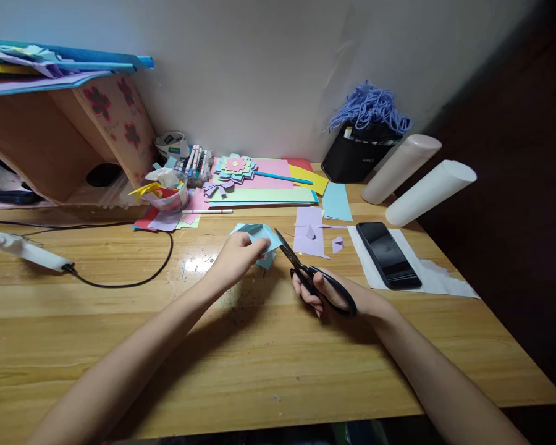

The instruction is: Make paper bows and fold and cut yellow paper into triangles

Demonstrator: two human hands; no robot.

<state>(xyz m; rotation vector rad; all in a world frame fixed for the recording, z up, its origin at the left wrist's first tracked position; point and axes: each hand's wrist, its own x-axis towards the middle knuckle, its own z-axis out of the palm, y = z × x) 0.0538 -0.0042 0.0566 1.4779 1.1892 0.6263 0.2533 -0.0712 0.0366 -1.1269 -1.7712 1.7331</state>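
Note:
My left hand [240, 254] is closed, pinching a folded light blue paper piece [261, 235] just above the wooden table [120, 346]. My right hand [327, 293] grips black scissors [301, 267] through their handles. The blades point up and left, with the tips right at the blue paper's right edge. Purple paper pieces [309, 232] with small offcuts lie just beyond the scissors.
A black phone [388, 254] rests on white paper at the right. Two white rolls [424, 191], a black holder with blue yarn [366, 133], coloured sheets with a paper flower [236, 167], a scrap cup [169, 191], a glue gun [23, 248] with cord and a wooden shelf [50, 142] surround the area.

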